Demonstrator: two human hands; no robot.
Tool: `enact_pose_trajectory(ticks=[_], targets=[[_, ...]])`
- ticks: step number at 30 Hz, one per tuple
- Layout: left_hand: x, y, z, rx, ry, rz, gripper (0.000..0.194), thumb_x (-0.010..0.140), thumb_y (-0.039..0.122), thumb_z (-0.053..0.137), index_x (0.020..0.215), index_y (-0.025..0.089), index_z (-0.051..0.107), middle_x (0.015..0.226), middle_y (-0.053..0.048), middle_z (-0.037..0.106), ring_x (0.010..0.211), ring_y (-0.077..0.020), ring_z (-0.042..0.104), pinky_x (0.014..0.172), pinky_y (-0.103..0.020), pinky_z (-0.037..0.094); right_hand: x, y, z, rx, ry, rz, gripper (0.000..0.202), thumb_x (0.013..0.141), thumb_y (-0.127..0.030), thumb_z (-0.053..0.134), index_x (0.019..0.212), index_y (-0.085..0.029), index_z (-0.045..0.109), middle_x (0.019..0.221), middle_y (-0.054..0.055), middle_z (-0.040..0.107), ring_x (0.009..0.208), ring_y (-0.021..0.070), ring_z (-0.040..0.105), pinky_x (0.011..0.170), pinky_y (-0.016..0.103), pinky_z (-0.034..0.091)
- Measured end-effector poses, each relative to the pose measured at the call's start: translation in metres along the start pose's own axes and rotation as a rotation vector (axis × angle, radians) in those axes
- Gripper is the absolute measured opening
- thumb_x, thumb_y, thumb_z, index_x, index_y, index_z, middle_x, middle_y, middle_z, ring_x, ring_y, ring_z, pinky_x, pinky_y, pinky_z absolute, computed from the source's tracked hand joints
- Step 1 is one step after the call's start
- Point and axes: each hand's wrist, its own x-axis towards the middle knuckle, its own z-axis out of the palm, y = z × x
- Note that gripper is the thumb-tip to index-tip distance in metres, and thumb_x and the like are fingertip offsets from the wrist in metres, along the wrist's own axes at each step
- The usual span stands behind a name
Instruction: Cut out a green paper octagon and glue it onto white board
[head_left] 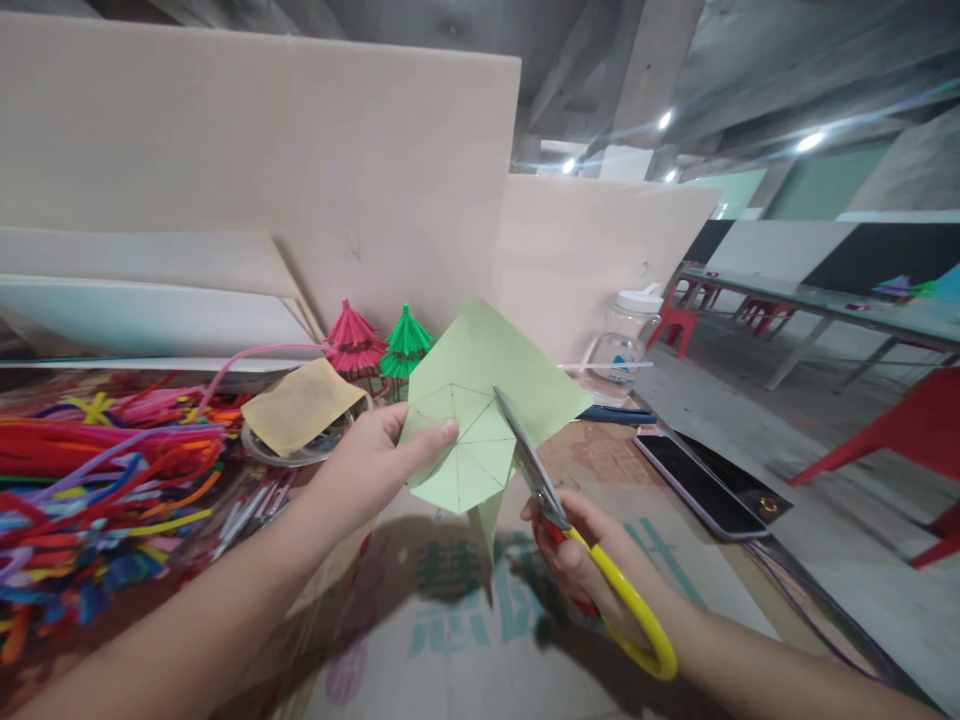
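Observation:
A light green paper (487, 360) with an octagon and spokes drawn on it is held up in the middle. My left hand (397, 450) pinches its left side, thumb on top. Part of the octagon's lower edge is cut, and a strip of paper hangs below it. My right hand (585, 560) grips scissors (630, 605) with yellow and red handles. The scissor blades lie at the paper, their tip by the upper right corner of the octagon.
Colourful pipe cleaners (97, 480) cover the left side. A yellow piece (304, 408) lies over a round dish. Behind stand a pink tree (354, 340), a green tree (407, 342) and a clear jar (622, 340). A phone (701, 485) lies at right.

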Motion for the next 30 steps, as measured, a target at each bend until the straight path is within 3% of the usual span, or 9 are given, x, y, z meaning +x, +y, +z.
enact_pose_trajectory(ticks=[17,30], targets=[[0.0009,-0.0025,-0.0005,-0.040,-0.030,0.052,0.052,0.078,0.063,0.074,0.091,0.013,0.074,0.084,-0.007,0.077,0.066,-0.0183,0.067,0.056,-0.024,0.050,0.0004,0.0006,-0.0004,-0.001,0.003,0.020,0.073,0.072,-0.080,0.069,0.111,-0.019,0.057,0.071,-0.007,0.041,0.047,0.0041,0.024,0.038,0.019,0.020],[0.0047,-0.0040,0.0008,-0.066,0.000,0.043,0.039,0.072,0.058,0.078,0.081,0.020,0.077,0.077,-0.006,0.077,0.062,-0.0230,0.069,0.052,-0.029,0.053,0.0000,0.0035,-0.0004,-0.003,-0.002,-0.019,0.070,0.076,-0.077,0.068,0.113,-0.019,0.058,0.068,-0.006,0.042,0.047,0.0044,0.024,0.038,0.019,0.019]])
